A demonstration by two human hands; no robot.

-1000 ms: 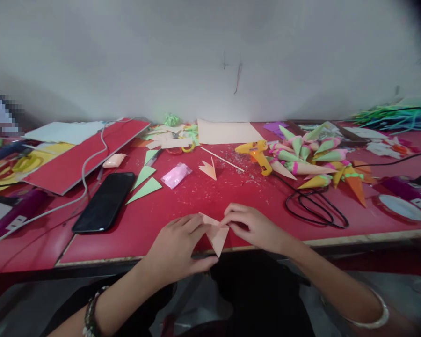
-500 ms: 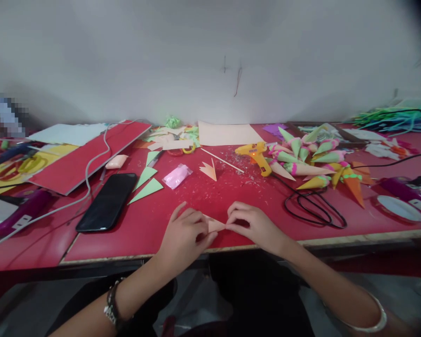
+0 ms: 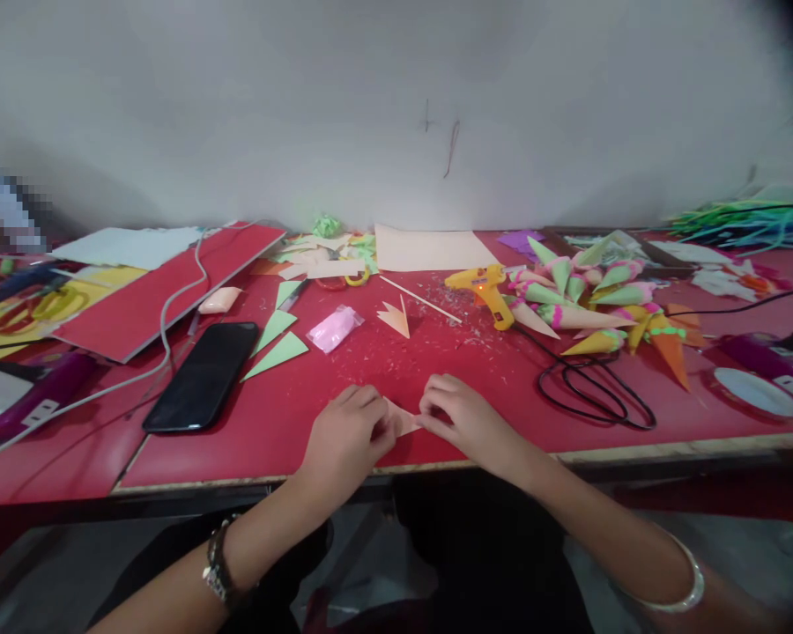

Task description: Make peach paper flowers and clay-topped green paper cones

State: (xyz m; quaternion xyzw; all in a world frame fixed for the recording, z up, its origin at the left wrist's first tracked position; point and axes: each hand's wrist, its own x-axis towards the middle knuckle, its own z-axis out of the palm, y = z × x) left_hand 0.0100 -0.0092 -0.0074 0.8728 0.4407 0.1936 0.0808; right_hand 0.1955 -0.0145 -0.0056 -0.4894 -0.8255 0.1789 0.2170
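A small peach paper piece (image 3: 404,420) lies between my two hands near the table's front edge, its narrow tip towards the right. My left hand (image 3: 353,431) is closed on its wide end, the fingers curled over it. With thumb and fingertips my right hand (image 3: 459,418) pinches the tip. Beyond my hands a fan of peach paper points (image 3: 396,319) rests on the red table (image 3: 344,379). Left of that is a pink packet (image 3: 334,328), and green paper triangles (image 3: 281,355) lie further left.
A yellow glue gun (image 3: 485,289) with a coiled black cable (image 3: 588,396) is at the right, beside a pile of paper cones (image 3: 574,295). A black phone (image 3: 203,377), a white cable (image 3: 166,326) and a red board (image 3: 172,291) are at the left. A thin stick (image 3: 421,299) lies behind.
My left hand's raised fingers have curled down over the paper. My right hand has shifted slightly left, and the hands are a little closer together.
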